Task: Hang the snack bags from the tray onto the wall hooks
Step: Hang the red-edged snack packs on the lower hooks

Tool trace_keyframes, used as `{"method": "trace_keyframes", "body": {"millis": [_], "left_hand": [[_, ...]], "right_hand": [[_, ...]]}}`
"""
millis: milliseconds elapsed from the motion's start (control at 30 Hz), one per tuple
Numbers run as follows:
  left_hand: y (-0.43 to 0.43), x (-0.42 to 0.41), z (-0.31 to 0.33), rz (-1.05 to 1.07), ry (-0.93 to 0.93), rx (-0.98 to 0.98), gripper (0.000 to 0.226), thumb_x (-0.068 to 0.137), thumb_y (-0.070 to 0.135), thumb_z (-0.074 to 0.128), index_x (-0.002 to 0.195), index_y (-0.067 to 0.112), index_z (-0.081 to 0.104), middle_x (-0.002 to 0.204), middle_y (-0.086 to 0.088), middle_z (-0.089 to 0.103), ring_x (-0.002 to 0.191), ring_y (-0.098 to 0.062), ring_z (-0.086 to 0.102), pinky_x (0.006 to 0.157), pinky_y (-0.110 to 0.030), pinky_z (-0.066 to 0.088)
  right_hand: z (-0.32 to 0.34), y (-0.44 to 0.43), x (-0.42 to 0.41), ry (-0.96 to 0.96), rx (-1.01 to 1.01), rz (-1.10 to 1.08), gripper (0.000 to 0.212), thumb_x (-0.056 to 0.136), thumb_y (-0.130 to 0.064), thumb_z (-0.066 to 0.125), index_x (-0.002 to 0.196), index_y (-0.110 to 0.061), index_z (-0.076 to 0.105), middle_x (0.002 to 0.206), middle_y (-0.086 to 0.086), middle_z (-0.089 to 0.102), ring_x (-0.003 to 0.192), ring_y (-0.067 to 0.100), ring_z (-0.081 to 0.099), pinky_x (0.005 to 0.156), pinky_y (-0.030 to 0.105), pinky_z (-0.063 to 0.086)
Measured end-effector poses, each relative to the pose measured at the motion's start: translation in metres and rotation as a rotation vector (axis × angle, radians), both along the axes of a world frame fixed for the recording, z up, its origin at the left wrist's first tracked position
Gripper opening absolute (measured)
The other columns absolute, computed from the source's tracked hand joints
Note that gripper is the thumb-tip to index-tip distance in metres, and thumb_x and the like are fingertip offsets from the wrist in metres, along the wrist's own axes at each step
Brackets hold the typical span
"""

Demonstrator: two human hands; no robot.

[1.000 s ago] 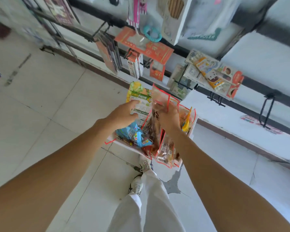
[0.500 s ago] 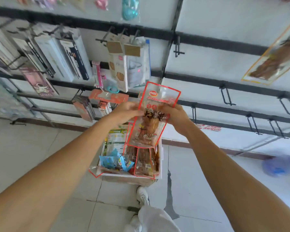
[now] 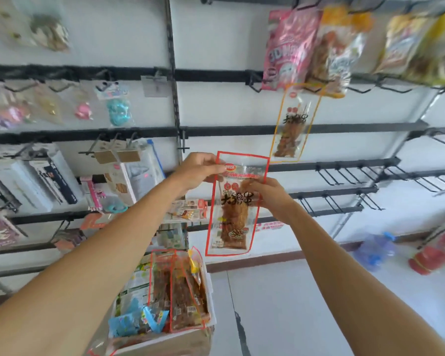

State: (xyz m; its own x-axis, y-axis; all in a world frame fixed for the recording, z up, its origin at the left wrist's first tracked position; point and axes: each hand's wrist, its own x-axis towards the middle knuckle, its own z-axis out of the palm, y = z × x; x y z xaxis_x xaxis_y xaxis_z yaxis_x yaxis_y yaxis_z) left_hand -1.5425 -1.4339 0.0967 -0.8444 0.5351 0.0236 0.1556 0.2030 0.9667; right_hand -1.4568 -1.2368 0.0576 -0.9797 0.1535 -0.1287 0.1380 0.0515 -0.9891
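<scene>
Mid-air, left hand [image 3: 198, 170], right hand [image 3: 270, 199] (pinching bag [image 3: 234, 222])

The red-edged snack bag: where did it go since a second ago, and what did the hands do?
The clear red-edged snack bag went up, out of the white tray, towards the black wall rails. The right hand gripped it in the tray and lifted it; the left hand left the tray's packs and now pinches its top corner. It is not yet hung. The tray and its other bags stayed put.
</scene>
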Motion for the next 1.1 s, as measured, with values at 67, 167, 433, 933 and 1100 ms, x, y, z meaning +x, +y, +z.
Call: {"method": "trace_keyframes", "body": {"millis": [67, 167, 433, 933, 1100], "left_hand": [[0.023, 0.005, 0.009, -0.014, 0.044, -0.011, 0.006, 0.091, 0.007, 0.067, 0.094, 0.011, 0.068, 0.084, -0.006, 0.073, 0.073, -0.016, 0.071, 0.076, -0.029, 0.058], [0.06, 0.016, 0.02, -0.036, 0.085, -0.006, 0.005, 0.09, 0.008, 0.069, 0.091, 0.012, 0.069, 0.088, -0.008, 0.075, 0.077, -0.016, 0.072, 0.072, -0.023, 0.058], [0.166, 0.039, 0.051, -0.079, 0.184, 0.007, 0.011, 0.09, 0.017, 0.07, 0.1, 0.013, 0.069, 0.096, -0.004, 0.076, 0.085, -0.022, 0.073, 0.078, -0.03, 0.059], [0.321, 0.074, 0.095, 0.022, 0.241, 0.125, 0.012, 0.086, 0.012, 0.074, 0.093, 0.005, 0.067, 0.093, -0.015, 0.075, 0.085, -0.021, 0.071, 0.086, -0.036, 0.056], [0.331, 0.053, 0.085, 0.079, 0.418, 0.074, 0.006, 0.089, 0.016, 0.071, 0.091, 0.015, 0.066, 0.087, 0.0, 0.074, 0.08, -0.009, 0.07, 0.081, -0.03, 0.055]], "right_hand": [[0.009, 0.02, 0.009, 0.043, -0.041, -0.037, 0.012, 0.097, -0.009, 0.059, 0.101, -0.005, 0.069, 0.098, 0.012, 0.075, 0.081, 0.021, 0.068, 0.066, 0.027, 0.056], [0.024, 0.053, 0.021, 0.142, -0.098, -0.109, 0.013, 0.097, -0.02, 0.062, 0.104, -0.01, 0.068, 0.094, 0.006, 0.076, 0.082, 0.021, 0.07, 0.07, 0.029, 0.055], [0.069, 0.147, 0.053, 0.312, -0.037, -0.207, 0.011, 0.096, -0.01, 0.062, 0.087, -0.011, 0.067, 0.084, 0.004, 0.076, 0.077, 0.014, 0.073, 0.066, 0.023, 0.055], [0.101, 0.283, 0.074, 0.481, 0.066, -0.345, 0.019, 0.096, -0.03, 0.064, 0.106, -0.015, 0.069, 0.093, 0.001, 0.077, 0.093, 0.014, 0.071, 0.081, 0.025, 0.05], [0.104, 0.296, 0.043, 0.517, 0.041, -0.345, 0.012, 0.097, -0.018, 0.063, 0.103, -0.009, 0.068, 0.085, 0.001, 0.076, 0.08, 0.011, 0.07, 0.075, 0.021, 0.052]]}}
